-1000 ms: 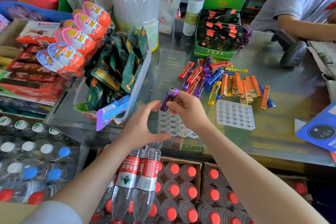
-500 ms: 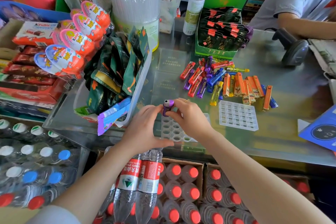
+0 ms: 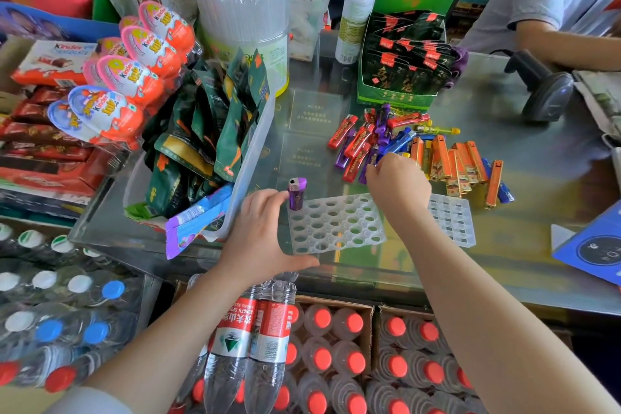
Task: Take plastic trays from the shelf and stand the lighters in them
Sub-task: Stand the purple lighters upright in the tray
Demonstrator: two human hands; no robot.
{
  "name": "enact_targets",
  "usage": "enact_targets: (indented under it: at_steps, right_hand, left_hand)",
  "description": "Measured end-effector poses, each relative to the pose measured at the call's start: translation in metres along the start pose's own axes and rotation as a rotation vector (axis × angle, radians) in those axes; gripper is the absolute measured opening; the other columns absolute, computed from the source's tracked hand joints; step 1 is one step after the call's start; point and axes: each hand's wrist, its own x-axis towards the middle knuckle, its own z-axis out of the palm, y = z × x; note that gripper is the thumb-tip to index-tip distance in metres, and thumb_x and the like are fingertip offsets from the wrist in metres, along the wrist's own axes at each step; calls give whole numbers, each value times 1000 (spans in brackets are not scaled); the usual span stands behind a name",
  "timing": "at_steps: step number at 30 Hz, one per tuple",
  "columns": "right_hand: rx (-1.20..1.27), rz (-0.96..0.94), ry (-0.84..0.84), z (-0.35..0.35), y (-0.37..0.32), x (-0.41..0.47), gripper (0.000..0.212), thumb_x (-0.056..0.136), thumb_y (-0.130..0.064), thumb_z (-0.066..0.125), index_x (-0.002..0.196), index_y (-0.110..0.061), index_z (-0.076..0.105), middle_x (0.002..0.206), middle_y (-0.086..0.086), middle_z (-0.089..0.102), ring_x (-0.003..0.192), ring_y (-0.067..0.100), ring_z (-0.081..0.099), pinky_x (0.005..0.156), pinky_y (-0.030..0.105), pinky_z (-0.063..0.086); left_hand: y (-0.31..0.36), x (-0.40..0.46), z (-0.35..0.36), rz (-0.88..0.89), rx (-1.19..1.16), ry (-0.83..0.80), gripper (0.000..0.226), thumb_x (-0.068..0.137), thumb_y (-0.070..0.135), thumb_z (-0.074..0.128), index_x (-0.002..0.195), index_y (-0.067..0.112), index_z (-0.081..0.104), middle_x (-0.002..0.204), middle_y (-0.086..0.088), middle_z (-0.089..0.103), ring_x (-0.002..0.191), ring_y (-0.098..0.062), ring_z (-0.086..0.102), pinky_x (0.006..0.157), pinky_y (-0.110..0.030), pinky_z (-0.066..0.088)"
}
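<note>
The left hand (image 3: 258, 232) lies spread and relaxed against the round-holed tray (image 3: 336, 225) at its 9 o'clock edge, gripping nothing. A purple lighter (image 3: 297, 193) stands in the tray's 11 o'clock corner. Farther, the right hand (image 3: 398, 183) curls over the lighter pile (image 3: 437, 158); its fingertips are hidden, so its hold is unclear.

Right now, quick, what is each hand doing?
Left hand: open, fingers and thumb steadying the round-hole tray beside the standing purple lighter.
Right hand: over the lighter pile, fingers curled; cannot tell if it holds one.
</note>
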Motion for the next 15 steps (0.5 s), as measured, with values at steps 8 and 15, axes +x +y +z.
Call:
enact_targets:
  at_steps: [8,15]
  right_hand:
    - [272,196,-111,-3,-6,18,38,80,-36,67,65,-9,44,67,6,54,67,28,55,56,30,44]
    - [382,244,-242,-11,-17,24,14,76,-18,63,72,-9,54,78,7,65,61,20,56,43,23,34]
  left_hand:
    - [-1,2,1,20,3,-15,93,48,70,53,119,11,46,117,-2,42,115,-16,31,98,-23,21]
    - [4,4,-2,-10,14,-67,96,45,74,48,122,17,41,123,0,37,120,-19,29,101,-31,24]
